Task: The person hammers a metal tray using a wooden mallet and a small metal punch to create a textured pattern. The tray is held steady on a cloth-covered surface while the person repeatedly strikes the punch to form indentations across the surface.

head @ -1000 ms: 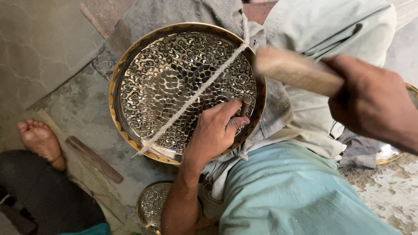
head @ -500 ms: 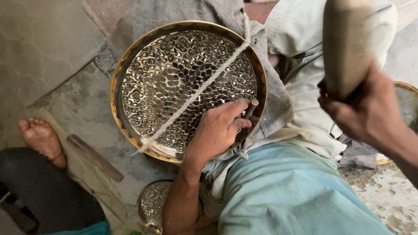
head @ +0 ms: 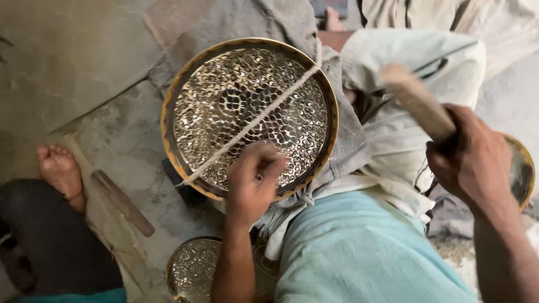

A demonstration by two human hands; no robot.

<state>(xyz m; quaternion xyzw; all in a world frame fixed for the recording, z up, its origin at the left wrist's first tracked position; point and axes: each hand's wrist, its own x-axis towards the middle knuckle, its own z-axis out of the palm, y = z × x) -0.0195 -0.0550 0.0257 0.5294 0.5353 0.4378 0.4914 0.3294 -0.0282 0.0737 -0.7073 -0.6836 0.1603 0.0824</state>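
Resting on the lower part of the big round tray (head: pixel 247 112), my left hand (head: pixel 252 182) has its fingers curled down against the hammered metal; whether something small is pinched under them I cannot tell, since the hand hides its own fingertips. That pressure looks meant to keep the tray from shifting, as it leans tilted on a grey cloth (head: pixel 342 140) spread over my raised knee, which cushions it and gives it a slope toward me. A pale cord (head: pixel 252 120) runs straight across the tray from its upper right rim to its lower left rim, lying on the patterned face like a guide line, and my left hand sits just beside it.

My right hand (head: pixel 469 160) is lifted off to the right, well apart from the tray, its grip closed around a wooden handle (head: pixel 418 104) that points up and to the left; the handle is blurred, so its far end is hard to read. Held high like this, it hangs clear of the metal.

Below my left forearm a smaller patterned dish (head: pixel 193 269) lies on the floor. Another person's bare foot (head: pixel 59 171) rests on the concrete floor (head: pixel 129 140) at the left, next to a flat wooden stick (head: pixel 122 203).
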